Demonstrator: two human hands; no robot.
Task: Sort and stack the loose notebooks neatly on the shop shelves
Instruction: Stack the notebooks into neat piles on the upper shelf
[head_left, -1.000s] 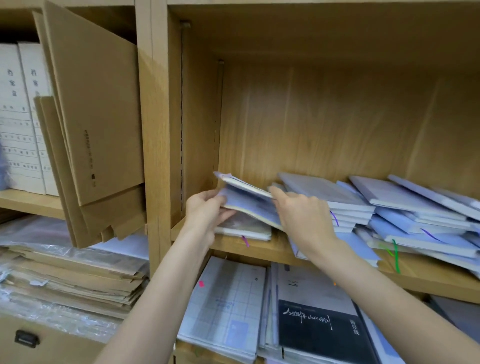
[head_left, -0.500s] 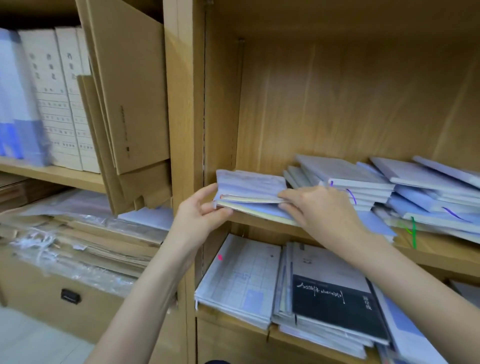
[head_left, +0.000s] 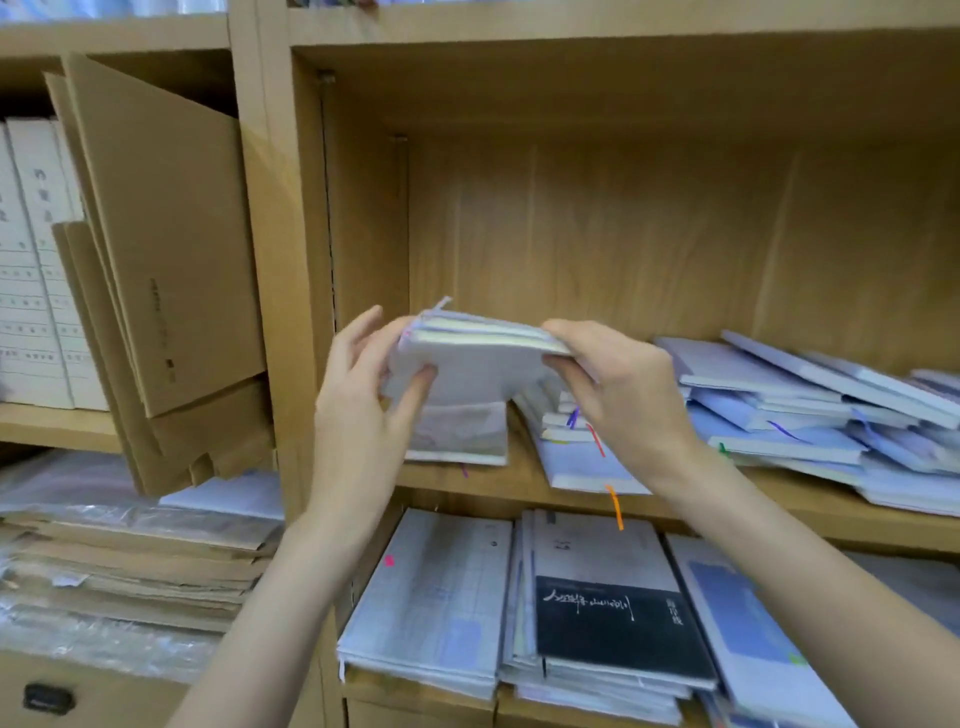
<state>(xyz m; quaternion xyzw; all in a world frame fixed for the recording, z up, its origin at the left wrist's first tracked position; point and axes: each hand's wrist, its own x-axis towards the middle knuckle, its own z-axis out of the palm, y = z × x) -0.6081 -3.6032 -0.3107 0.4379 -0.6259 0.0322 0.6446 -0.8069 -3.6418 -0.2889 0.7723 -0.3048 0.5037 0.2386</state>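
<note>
**Small stack of notebooks held up in front of the middle cubby**

The wooden shelf unit (head_left: 270, 260) fills the whole frame. The big cubby at centre has loads of open room above and behind, with its back panel bare up to the top board. Its board (head_left: 519, 480) runs across mid-frame, and the front left part is bare wood.

Right side of the cubby: a messy pile (head_left: 810, 410) of pale blue notebooks, slumped and overlapping, leaning down toward the right edge. One more notebook (head_left: 457, 436) lies flat near the left wall.

Lower shelf has flat stacks, including a black-covered book (head_left: 618, 623). Far left, cardboard folders (head_left: 166, 249) lean against the divider.

Centre frame, a held stack (head_left: 467, 364) sits above the board, clear of it. Left hand (head_left: 358, 410) grips its left end, thumb underneath. Right hand (head_left: 618, 384) pinches its right end, fingers curled over the top.
</note>
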